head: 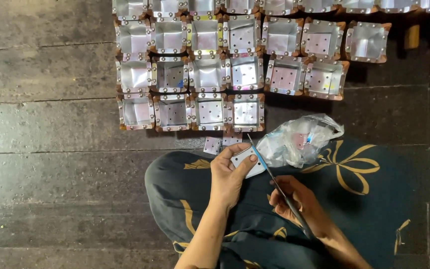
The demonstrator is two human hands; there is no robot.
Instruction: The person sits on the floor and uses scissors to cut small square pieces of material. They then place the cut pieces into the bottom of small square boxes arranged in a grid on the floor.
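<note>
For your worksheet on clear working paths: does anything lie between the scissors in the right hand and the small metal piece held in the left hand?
Nothing visible. The scissors in the right hand already reach the small metal piece gripped by the left hand; the plastic bag sits beside them, off the blades' line.

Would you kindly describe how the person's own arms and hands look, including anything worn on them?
Both forearms are bare, with no sleeves in view. The left hand and right hand wear no gloves, and no rings, watch or bracelets can be made out. The fingernails look short and unpainted.
</note>
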